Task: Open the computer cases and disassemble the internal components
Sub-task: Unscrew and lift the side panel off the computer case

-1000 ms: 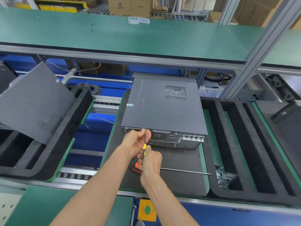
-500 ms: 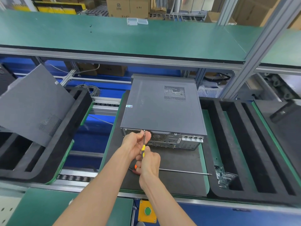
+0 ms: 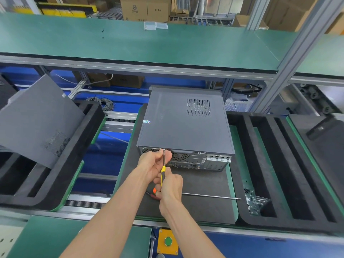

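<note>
A: Head view: right hand curled round screwdriver handle, tip at case rear top edge.
B: Left hand?
A: Fingers pinch the shaft near the tip. Case lies flat on black mat.

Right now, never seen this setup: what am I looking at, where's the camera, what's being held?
One view, from a camera worn on a person's head, looking down at a conveyor workstation; no robot. A closed computer case lies on a dark mat. The right hand grips a yellow-handled screwdriver, its tip at the case's rear top edge. The left hand holds the shaft near the tip. A second, long screwdriver lies on the mat. Foam trays flank the case; a loose grey panel leans on the left one.
</note>
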Motion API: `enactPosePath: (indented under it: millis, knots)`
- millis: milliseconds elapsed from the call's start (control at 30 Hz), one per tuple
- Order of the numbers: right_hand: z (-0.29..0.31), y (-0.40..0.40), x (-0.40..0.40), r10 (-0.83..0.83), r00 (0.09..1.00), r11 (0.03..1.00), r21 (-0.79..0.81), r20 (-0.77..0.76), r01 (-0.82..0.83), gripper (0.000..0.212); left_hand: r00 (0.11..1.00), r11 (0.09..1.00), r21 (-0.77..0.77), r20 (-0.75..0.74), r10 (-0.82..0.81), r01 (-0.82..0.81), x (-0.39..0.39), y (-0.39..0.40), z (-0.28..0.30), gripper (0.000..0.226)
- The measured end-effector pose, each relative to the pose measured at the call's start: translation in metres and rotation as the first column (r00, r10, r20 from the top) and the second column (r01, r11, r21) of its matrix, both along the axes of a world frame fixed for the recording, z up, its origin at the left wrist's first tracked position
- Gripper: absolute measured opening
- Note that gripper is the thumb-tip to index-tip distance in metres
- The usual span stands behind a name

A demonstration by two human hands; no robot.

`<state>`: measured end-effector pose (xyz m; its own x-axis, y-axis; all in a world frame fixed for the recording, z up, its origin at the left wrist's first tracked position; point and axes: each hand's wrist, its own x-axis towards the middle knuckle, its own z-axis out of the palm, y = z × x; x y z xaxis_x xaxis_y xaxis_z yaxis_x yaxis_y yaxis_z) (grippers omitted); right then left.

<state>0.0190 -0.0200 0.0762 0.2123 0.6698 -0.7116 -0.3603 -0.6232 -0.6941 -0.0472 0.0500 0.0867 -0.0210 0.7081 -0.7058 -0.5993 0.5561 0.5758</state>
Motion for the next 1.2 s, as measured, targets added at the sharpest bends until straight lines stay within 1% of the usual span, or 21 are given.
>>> enactPosePath:
  millis: [67,200,267,333,400,433,533,600,667,767,833,933,1000,1100,1200]
  knots:
    - [0.0016,-0.0010,-0.0016,0.014,0.999,0.999,0.030,-0.031,-0.013,0.020,1.000,1.000,0.005,-0.002,-0.001,0.001,0.0016,0.0000,0.0006,0.010]
    - [0.0045,0.0016,-0.0029,-0.010,0.996,1.000,-0.009,-0.087,0.009,0.031,1.000,1.000,0.010,-0.004,-0.005,0.005,0.0009,-0.0001,0.0007,0.010]
    - [0.0040,0.0037,-0.0030,-0.035,0.996,0.999,-0.022,-0.082,0.033,0.036,1.000,1.000,-0.004,-0.010,-0.028,0.028,0.0001,-0.0009,0.0026,0.010]
    - [0.0026,0.0031,-0.0035,-0.024,0.998,1.000,-0.007,-0.058,0.024,0.032,0.999,0.999,-0.013,-0.019,-0.044,0.044,0.0002,-0.0007,0.0036,0.009]
    - [0.0013,0.0012,-0.0042,0.007,0.998,1.000,0.018,-0.060,-0.006,0.022,0.999,1.000,-0.006,-0.016,-0.030,0.029,0.0002,-0.0002,0.0043,0.010]
    - [0.0013,0.0008,-0.0045,0.024,0.998,0.999,0.029,-0.064,-0.022,0.023,1.000,1.000,-0.004,-0.016,-0.021,0.021,0.0000,0.0003,0.0038,0.010]
    - [0.0036,0.0030,-0.0039,0.021,0.995,1.000,0.004,-0.099,-0.020,0.037,1.000,1.000,0.009,0.005,-0.021,0.021,-0.0011,0.0000,0.0036,0.009]
    - [0.0026,0.0045,-0.0029,-0.014,0.994,1.000,-0.026,-0.111,0.011,0.040,1.000,1.000,0.004,0.009,-0.022,0.022,-0.0018,-0.0005,0.0033,0.009]
    - [0.0009,0.0033,-0.0013,-0.020,0.995,1.000,-0.015,-0.098,0.019,0.036,1.000,1.000,0.002,0.010,-0.012,0.012,-0.0015,-0.0004,0.0021,0.009]
    - [-0.0002,0.0005,0.0005,0.016,0.994,0.999,0.038,-0.106,-0.012,0.020,1.000,1.000,0.015,0.019,-0.004,0.004,-0.0004,-0.0001,0.0011,0.009]
    - [0.0015,0.0009,0.0015,0.020,0.992,0.999,0.032,-0.121,-0.017,0.024,1.000,1.000,0.020,0.025,0.000,-0.001,-0.0003,0.0001,0.0000,0.009]
    - [0.0016,0.0040,0.0024,-0.016,0.989,1.000,-0.016,-0.150,0.014,0.037,0.999,1.000,0.016,0.018,-0.027,0.026,-0.0016,-0.0004,-0.0011,0.009]
    - [-0.0004,0.0039,0.0034,-0.014,0.992,1.000,-0.013,-0.129,0.012,0.035,0.999,0.999,0.008,0.001,-0.048,0.048,-0.0020,-0.0005,-0.0022,0.010]
    - [-0.0014,0.0021,0.0041,0.022,0.993,0.999,0.035,-0.120,-0.018,0.021,1.000,0.999,0.020,-0.006,-0.030,0.030,-0.0011,0.0004,-0.0030,0.015]
    - [0.0014,0.0037,0.0047,0.006,0.987,1.000,0.010,-0.164,-0.004,0.031,1.000,0.999,0.024,0.004,-0.026,0.025,-0.0007,-0.0006,-0.0023,0.021]
